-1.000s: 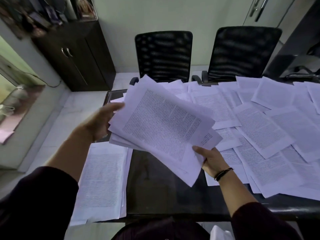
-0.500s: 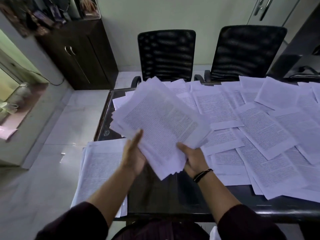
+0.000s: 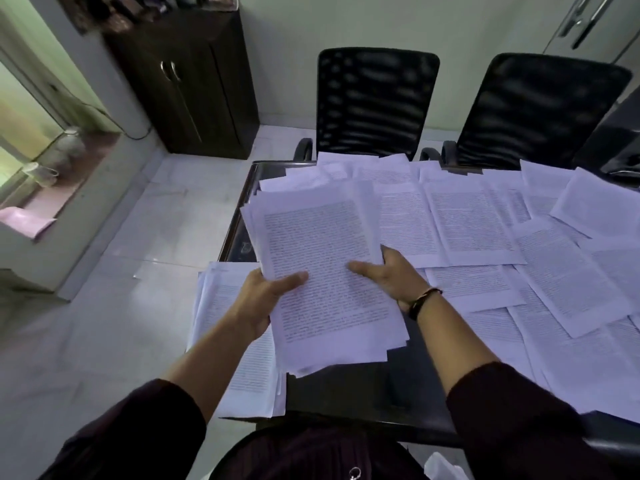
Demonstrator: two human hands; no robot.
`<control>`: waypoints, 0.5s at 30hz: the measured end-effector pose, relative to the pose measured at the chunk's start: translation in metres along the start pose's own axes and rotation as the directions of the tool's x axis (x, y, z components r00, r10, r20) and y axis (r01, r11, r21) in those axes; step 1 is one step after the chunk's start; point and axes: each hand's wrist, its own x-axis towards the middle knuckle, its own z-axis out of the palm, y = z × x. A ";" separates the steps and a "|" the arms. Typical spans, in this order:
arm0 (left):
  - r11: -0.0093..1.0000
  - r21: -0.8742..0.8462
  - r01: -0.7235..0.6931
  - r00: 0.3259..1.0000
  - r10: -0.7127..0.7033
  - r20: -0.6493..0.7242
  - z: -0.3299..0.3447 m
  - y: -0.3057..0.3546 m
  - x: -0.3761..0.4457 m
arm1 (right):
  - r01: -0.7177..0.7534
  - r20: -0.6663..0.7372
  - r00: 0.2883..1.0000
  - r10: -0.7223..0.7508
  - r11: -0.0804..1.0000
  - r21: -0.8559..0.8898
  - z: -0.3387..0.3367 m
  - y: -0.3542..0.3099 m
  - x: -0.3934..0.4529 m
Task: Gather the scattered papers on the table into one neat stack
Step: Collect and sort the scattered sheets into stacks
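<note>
I hold a thick bundle of printed papers (image 3: 322,258) above the dark table (image 3: 349,393). My left hand (image 3: 263,296) grips its left edge, thumb on top of the front sheet. My right hand (image 3: 391,275) grips its right edge the same way, a dark bracelet on the wrist. The bundle's sheets are roughly squared, with lower edges slightly fanned. Several loose printed sheets (image 3: 485,237) lie overlapping across the right and far parts of the table. A second pile of papers (image 3: 239,358) lies at the table's left front corner, partly overhanging.
Two black mesh office chairs (image 3: 374,102) stand at the far side of the table. A dark wooden cabinet (image 3: 187,84) is against the wall at left. Pale tiled floor (image 3: 104,289) spreads to the left of the table.
The bundle has turned from a slanted, fanned spread into a roughly upright, squared stack. My hands shifted from its lower edge to its two sides, and it came nearer to me.
</note>
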 end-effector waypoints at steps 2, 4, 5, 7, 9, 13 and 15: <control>0.998 -0.044 0.035 0.999 -0.033 0.039 -0.016 -0.003 0.000 | -0.077 0.003 0.997 0.077 0.990 0.122 0.019 0.012 0.007; 0.995 -0.078 0.062 0.994 -0.055 0.093 -0.037 -0.004 -0.003 | -0.276 0.174 0.958 0.228 0.898 0.342 0.044 0.025 0.004; 0.993 -0.085 0.080 0.990 -0.070 0.120 -0.045 -0.003 -0.006 | -0.368 0.247 0.926 0.286 0.826 0.426 0.057 0.032 0.000; 0.993 -0.066 0.099 0.981 -0.086 0.175 -0.060 0.000 -0.011 | -0.434 0.308 0.899 0.311 0.727 0.532 0.082 0.042 -0.004; 0.999 -0.029 0.036 0.992 -0.032 0.122 -0.077 0.004 -0.010 | -0.368 0.261 0.929 0.261 0.708 0.603 0.094 0.040 0.000; 0.992 0.125 -0.016 0.977 0.042 -0.208 -0.123 0.002 -0.001 | -0.204 0.105 0.979 0.176 0.879 0.431 0.105 0.026 0.021; 0.970 0.244 0.002 0.974 0.053 -0.220 -0.135 -0.004 -0.001 | -0.147 -0.011 0.989 0.151 0.979 0.143 0.118 0.023 0.031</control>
